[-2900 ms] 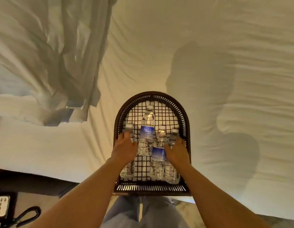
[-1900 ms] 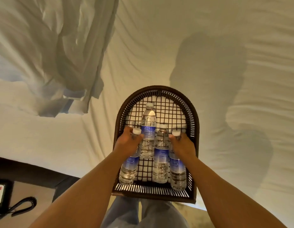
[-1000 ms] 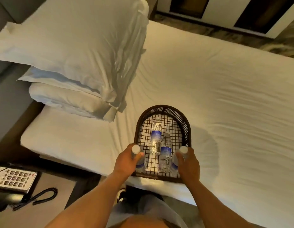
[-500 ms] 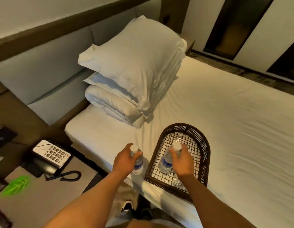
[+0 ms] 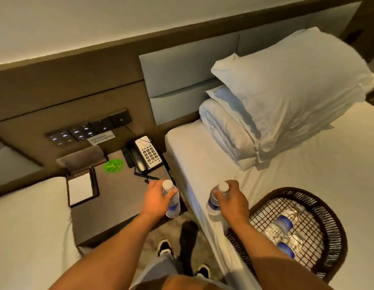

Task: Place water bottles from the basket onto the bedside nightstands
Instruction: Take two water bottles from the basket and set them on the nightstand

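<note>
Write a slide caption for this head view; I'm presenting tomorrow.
Both hands, left and right, carry bottles toward the nightstand; two remain in the basket.

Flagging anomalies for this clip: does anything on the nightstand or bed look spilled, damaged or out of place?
Nothing stands out. The white-keypad telephone, framed notepad and green leaf card sit tidily on the brown nightstand; two clear plastic bottles lie flat in the dark wicker basket. No spills.

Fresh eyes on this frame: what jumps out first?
Two hands front and centre, each in a grip on a water bottle: left hand beside the nightstand, right hand over the bed edge. Lower right, the dark wicker basket on the bed holds more bottles; stacked white pillows fill the upper right.
</note>
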